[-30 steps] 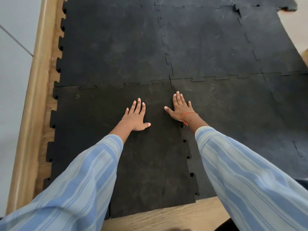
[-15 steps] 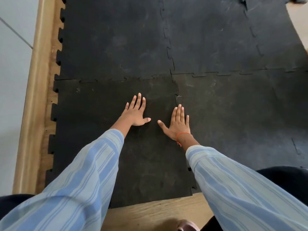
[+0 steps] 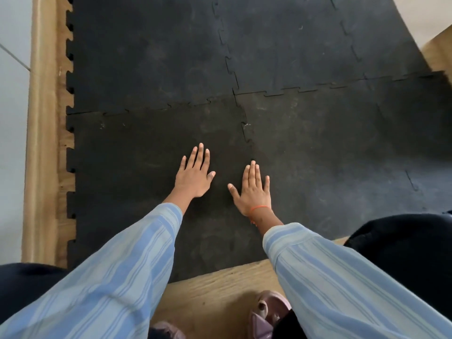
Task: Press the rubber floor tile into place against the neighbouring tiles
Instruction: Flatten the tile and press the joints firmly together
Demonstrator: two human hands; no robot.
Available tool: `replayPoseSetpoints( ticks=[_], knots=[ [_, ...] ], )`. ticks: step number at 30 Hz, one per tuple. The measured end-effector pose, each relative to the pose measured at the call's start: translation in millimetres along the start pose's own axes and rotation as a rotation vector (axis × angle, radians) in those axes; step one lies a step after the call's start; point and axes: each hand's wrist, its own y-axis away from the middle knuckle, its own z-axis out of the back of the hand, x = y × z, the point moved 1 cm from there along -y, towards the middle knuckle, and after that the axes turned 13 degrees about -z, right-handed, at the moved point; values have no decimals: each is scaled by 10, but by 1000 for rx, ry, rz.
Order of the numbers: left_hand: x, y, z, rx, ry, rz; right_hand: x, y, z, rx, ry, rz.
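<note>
A black rubber floor tile [image 3: 137, 172] with toothed edges lies near me on the left. It meets a neighbouring tile [image 3: 151, 52] behind it and another neighbouring tile [image 3: 342, 152] on its right. My left hand [image 3: 195, 174] lies flat on the near tile, palm down, fingers together. Flat and palm down too, my right hand [image 3: 253, 189] rests over the toothed seam [image 3: 247, 133] between the near tile and the right one. An orange band circles the right wrist. Neither hand holds anything.
Bare wooden floor [image 3: 220, 285] shows at the tile's near edge, with a wooden skirting [image 3: 40, 143] along the left. A pink sandalled foot [image 3: 266, 311] is at the bottom. More joined black tiles [image 3: 293, 40] stretch away ahead.
My right hand has slid back toward me along the side seam. My left hand has stayed flat on the tile. The view has shifted so my knees and foot now show.
</note>
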Motion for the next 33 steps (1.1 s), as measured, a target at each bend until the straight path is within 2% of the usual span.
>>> replayPoseSetpoints(
  ticks=[5,13,17,19,23,28,33],
  knots=[
    [-16,16,-112,-83,-45,-1,-26,-16,-25,45,-29,-18],
    [-23,46,-98,-87,-27,1,-39,28,-10,34,-45,-21],
    [-86,160,-129,-70,-28,7,-121,440,-219,-51,-88,-107],
    [-104,210,-143,-65,-22,8,-132,570,-305,4,-91,-149],
    [-112,208,-146,-73,-19,9,-151,460,-255,117,-77,-139],
    [-123,205,-140,-49,-11,12,-93,481,-245,112,-139,-163],
    [-90,152,-169,-36,19,11,44,-198,231,86,-144,-61]
  ],
)
